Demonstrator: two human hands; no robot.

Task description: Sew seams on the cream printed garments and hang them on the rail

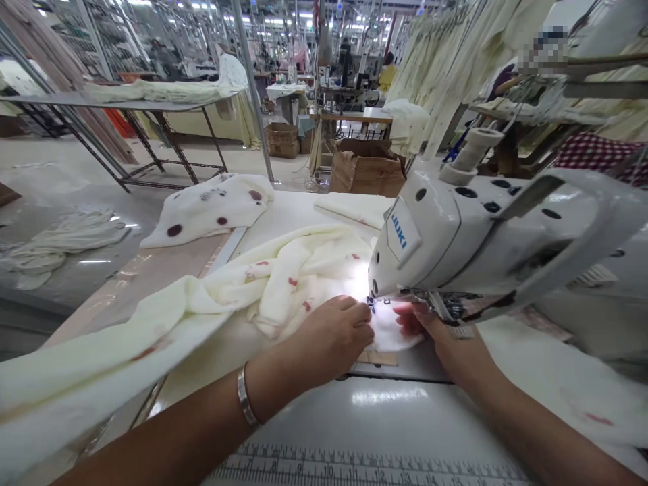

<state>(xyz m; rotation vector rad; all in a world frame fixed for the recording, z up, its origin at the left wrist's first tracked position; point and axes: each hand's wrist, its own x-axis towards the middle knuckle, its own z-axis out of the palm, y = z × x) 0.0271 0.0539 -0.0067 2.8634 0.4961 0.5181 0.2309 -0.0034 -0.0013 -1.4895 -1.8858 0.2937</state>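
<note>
The cloth (392, 335) lies on the bench (314, 418), under the head of the machine (420, 229). The left grip (337, 334) has its fingers bent beside the cloth, close to the foot (371, 305); one cannot tell if they pinch it. The right grip (430, 324) is at the other side, partly hidden by the machine, so its closing also cannot be told. It seems best that both guide the cloth flat, without pulling, with fingertips clear of the foot. The printed fabric (298, 277) at the left should lie loose, so its folds do not drag.
</note>
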